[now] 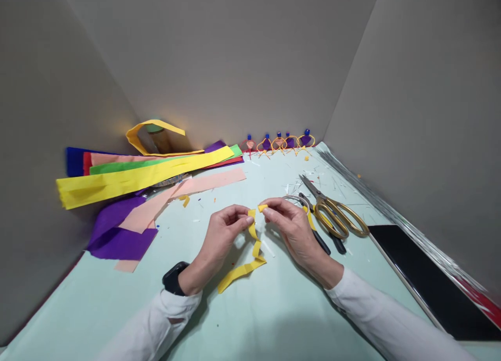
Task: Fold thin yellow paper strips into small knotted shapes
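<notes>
Pale green table (274,319) under everything, grey cardboard walls (219,53) well beyond the fingers on three sides. No brand, label or readable writing anywhere in view.

Black flat panel (426,283) lies right of the right hand, well apart from the fingers. Long crepe paper strips (129,181) in yellow, green, red, blue, pink are piled far left and beyond the left fingers; purple paper (117,230) sits left of the left hand, nearer. Orange paper loop (151,134) is up behind that pile.

Gold-handled scissors (336,212) sit just right of the right fingers, blades pointing away; black-handled tool (326,241) is partly under the right hand, kind unclear. Row of small paper figures (278,142) with blue tops stands against the back wall, far beyond the fingertips.

Left hand (219,236), black smartwatch (174,277) on wrist, white sleeve: thumb and forefinger pinched on one top end of the orange paper strip (250,259). Right hand (293,228): fingertips pinched on the other top end, just beside the left fingertips, small gap between. The strip hangs down from the fingertips in a wavy curl, tail lying on the table below and between the hands, toward the left wrist. Small orange scrap (183,199) beyond left fingers, paper bits scattered around.
</notes>
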A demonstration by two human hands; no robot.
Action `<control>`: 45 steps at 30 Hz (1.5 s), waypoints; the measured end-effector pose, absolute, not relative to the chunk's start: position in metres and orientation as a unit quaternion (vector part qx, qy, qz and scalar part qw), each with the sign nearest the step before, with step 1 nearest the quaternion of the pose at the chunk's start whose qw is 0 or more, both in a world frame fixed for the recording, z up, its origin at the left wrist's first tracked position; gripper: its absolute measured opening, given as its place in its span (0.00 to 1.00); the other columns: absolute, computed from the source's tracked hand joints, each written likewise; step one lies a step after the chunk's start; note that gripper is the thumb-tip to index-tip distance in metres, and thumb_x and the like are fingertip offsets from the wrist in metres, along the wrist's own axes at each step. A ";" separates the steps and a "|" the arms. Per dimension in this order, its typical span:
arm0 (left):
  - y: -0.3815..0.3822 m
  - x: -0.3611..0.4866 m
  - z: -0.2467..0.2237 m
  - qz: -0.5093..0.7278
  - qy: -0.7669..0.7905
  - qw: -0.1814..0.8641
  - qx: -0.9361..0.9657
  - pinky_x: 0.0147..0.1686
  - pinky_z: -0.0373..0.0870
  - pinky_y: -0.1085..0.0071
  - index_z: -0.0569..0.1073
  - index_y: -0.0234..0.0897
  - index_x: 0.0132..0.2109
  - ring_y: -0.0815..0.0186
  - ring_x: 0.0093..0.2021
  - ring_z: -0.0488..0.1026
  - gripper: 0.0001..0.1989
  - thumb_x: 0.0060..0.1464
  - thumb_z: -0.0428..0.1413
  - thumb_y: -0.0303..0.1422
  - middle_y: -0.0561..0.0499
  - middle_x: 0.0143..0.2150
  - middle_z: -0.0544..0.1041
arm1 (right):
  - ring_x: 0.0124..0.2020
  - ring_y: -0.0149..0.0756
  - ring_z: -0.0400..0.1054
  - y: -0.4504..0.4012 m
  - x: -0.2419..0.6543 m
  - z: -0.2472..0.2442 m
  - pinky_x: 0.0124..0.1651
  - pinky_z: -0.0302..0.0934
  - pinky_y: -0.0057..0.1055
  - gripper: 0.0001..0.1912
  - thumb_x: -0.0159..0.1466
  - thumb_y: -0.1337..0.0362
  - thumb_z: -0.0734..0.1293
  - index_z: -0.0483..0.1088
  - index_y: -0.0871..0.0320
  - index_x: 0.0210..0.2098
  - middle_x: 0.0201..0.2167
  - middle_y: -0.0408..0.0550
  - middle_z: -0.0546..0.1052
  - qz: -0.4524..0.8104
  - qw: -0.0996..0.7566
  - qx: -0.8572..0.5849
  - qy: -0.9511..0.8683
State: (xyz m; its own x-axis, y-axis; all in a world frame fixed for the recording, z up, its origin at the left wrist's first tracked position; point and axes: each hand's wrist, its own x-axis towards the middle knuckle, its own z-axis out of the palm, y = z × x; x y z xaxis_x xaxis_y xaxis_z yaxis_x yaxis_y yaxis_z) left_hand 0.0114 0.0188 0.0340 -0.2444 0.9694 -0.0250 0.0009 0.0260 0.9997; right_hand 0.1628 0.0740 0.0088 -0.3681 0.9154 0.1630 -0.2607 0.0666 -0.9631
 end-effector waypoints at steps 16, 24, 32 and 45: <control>0.011 0.022 0.032 0.582 0.577 0.368 0.438 0.34 0.68 0.72 0.80 0.35 0.31 0.66 0.32 0.73 0.05 0.46 0.63 0.33 0.51 0.30 0.80 | 0.36 0.35 0.70 0.054 0.157 0.018 0.42 0.64 0.30 0.05 0.58 0.61 0.71 0.76 0.55 0.32 0.33 0.45 0.76 0.570 0.480 -0.300 -0.596; 0.010 0.023 0.032 0.593 0.567 0.370 0.435 0.35 0.71 0.71 0.81 0.36 0.32 0.65 0.32 0.74 0.05 0.47 0.63 0.33 0.51 0.30 0.81 | 0.37 0.37 0.71 0.055 0.156 0.016 0.41 0.64 0.32 0.04 0.60 0.62 0.70 0.77 0.54 0.33 0.34 0.46 0.77 0.509 0.499 -0.314 -0.627; 0.009 0.022 0.030 0.587 0.566 0.371 0.444 0.35 0.70 0.71 0.81 0.36 0.33 0.65 0.32 0.73 0.06 0.47 0.63 0.33 0.50 0.30 0.81 | 0.36 0.35 0.70 0.053 0.157 0.016 0.40 0.63 0.31 0.03 0.61 0.62 0.69 0.75 0.55 0.34 0.34 0.45 0.75 0.480 0.503 -0.308 -0.649; 0.012 0.017 0.030 0.560 0.573 0.371 0.469 0.37 0.67 0.72 0.77 0.36 0.33 0.64 0.35 0.72 0.06 0.52 0.59 0.33 0.51 0.32 0.78 | 0.36 0.36 0.69 0.056 0.158 0.016 0.40 0.61 0.31 0.04 0.62 0.62 0.69 0.75 0.55 0.34 0.33 0.45 0.76 0.493 0.468 -0.294 -0.672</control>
State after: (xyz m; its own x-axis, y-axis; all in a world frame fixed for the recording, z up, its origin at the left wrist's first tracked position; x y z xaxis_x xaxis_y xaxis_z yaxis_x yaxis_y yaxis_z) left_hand 0.0166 0.0118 0.0303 -0.2847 0.9533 0.1003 0.1212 -0.0679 0.9903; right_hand 0.1578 0.0561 0.0159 -0.3890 0.8564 0.3396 -0.0664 0.3416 -0.9375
